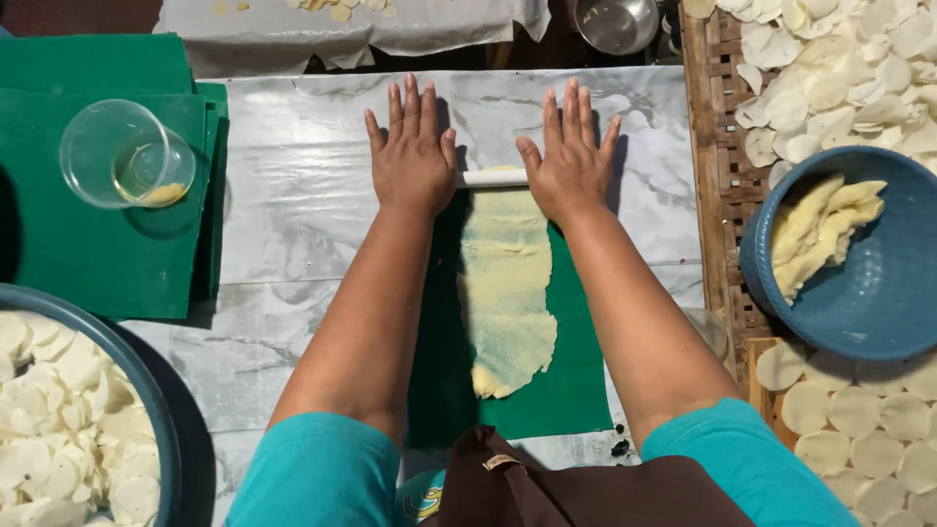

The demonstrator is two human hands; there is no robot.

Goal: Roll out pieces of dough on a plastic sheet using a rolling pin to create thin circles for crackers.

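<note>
Pale yellow dough [506, 283], one long thin sheet, lies on a green mat [576, 385] at the middle of the marble-patterned bench [293, 176], running from near to far. At its far end sits one white rolling pin [491, 178], pressed under both palms: the left hand [412, 151] and right hand [569, 161] lie flat with fingers spread, not clenched, bearing down on the pin's two ends. The sheet looks thin and ragged at the near end, so uneven pressure could, I judge, tear it or make it stick to the pin. One clear plastic cup [125, 154] rests on green boards far left. Two blue basins show: one near left with white discs [59, 410], one at right holding yellow dough strips [815, 229]. Too many discs to count.
</note>
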